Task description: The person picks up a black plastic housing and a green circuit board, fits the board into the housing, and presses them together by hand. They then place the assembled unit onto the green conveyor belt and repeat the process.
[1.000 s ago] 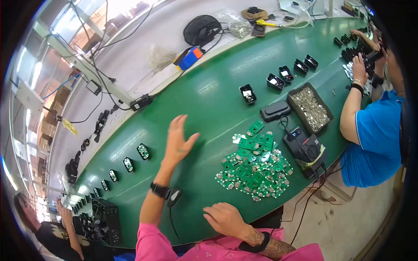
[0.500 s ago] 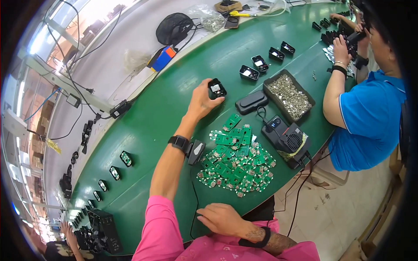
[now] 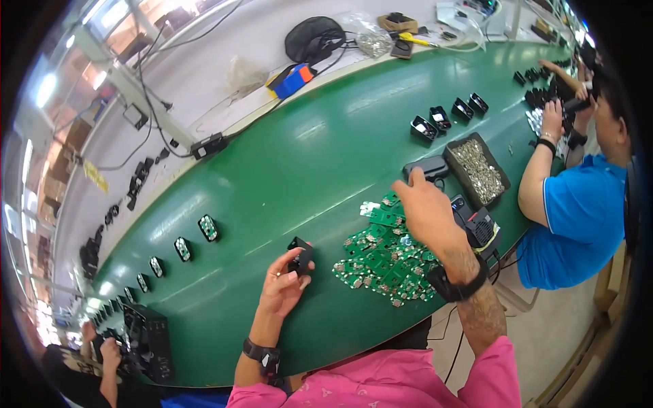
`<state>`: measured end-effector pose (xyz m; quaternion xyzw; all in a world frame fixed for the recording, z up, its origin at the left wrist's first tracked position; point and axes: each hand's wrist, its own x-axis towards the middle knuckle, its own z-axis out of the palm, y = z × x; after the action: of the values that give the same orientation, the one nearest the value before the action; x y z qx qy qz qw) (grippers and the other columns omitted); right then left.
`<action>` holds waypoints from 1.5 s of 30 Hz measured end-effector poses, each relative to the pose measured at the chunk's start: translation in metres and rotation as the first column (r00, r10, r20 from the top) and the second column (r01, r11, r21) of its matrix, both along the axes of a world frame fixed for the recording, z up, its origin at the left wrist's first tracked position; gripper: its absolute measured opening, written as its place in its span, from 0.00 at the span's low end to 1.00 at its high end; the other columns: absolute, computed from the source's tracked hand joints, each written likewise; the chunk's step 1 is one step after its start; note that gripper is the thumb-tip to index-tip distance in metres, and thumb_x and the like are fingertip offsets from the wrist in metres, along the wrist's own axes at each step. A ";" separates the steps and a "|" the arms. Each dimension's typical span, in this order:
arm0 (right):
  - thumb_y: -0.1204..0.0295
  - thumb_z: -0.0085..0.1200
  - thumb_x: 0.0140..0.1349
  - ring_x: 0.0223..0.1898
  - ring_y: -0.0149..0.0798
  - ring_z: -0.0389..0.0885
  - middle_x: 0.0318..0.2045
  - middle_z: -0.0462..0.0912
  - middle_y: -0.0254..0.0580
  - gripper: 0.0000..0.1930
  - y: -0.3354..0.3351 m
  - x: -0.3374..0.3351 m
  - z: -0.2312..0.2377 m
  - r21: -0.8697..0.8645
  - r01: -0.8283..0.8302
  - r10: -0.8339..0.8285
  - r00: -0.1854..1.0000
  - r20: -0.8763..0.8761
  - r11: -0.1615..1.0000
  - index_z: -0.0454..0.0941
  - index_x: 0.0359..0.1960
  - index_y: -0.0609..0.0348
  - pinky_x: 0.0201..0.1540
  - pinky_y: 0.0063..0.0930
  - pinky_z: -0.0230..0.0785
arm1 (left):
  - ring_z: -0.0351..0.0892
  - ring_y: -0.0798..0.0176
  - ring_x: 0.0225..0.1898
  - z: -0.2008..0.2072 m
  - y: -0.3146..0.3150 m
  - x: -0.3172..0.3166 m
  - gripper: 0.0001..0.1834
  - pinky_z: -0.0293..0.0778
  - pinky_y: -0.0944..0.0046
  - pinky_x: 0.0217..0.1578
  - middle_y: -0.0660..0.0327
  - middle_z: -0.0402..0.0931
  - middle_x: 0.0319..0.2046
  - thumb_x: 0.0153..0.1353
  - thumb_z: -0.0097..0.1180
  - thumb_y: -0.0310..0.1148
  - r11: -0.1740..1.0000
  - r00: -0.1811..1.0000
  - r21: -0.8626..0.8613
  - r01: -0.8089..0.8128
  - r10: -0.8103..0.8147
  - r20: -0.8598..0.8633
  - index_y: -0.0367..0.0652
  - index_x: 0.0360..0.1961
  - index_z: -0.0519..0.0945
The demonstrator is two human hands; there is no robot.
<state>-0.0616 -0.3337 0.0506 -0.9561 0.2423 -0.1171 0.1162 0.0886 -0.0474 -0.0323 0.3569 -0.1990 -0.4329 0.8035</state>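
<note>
The person's left hand (image 3: 281,291) holds a small black case (image 3: 303,257) over the green table (image 3: 272,183), left of the circuit boards (image 3: 388,262), while the right hand (image 3: 430,212) hovers over their far right part, its grip impossible to tell.

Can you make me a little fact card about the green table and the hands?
Left hand: holding a black case
Right hand: over the green circuit boards, grip unclear
Tray: dark, holding small metal bits
Left side: row of black cases, nearest ones with green pieces inside
Right, farther back: four open black cases
</note>
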 end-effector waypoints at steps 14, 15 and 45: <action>0.79 0.64 0.51 0.39 0.60 0.77 0.35 0.79 0.52 0.12 -0.034 0.038 -0.018 -0.092 -0.140 0.123 0.978 -0.170 0.986 0.73 0.35 0.65 0.43 0.43 0.71 | 0.65 0.74 0.44 0.002 0.015 -0.016 0.19 0.70 0.68 0.38 0.65 0.73 0.30 0.72 0.51 0.45 0.955 0.937 0.293 -0.048 -0.059 0.345 0.42 0.38 0.86; 0.79 0.62 0.54 0.34 0.57 0.78 0.31 0.78 0.50 0.10 -0.029 0.039 -0.016 -0.123 -0.143 0.137 0.989 -0.061 0.982 0.74 0.35 0.65 0.38 0.40 0.72 | 0.65 0.74 0.44 0.000 0.016 -0.015 0.19 0.70 0.68 0.38 0.65 0.73 0.30 0.72 0.51 0.45 0.958 0.945 0.279 -0.064 -0.031 0.326 0.42 0.38 0.86; 0.85 0.61 0.57 0.35 0.33 0.81 0.39 0.80 0.44 0.11 0.168 0.006 -0.042 0.198 -0.330 0.212 0.865 0.454 0.923 0.85 0.41 0.63 0.35 0.21 0.75 | 0.73 0.66 0.53 -0.002 0.009 -0.034 0.37 0.74 0.63 0.50 0.56 0.71 0.53 0.55 0.66 0.23 0.925 0.815 0.223 -0.307 0.135 0.563 0.39 0.65 0.62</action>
<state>-0.0553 -0.1661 0.0089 -0.9074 0.0866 -0.2702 0.3102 0.0544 -0.0384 -0.0344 0.6036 -0.3038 -0.2432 0.6959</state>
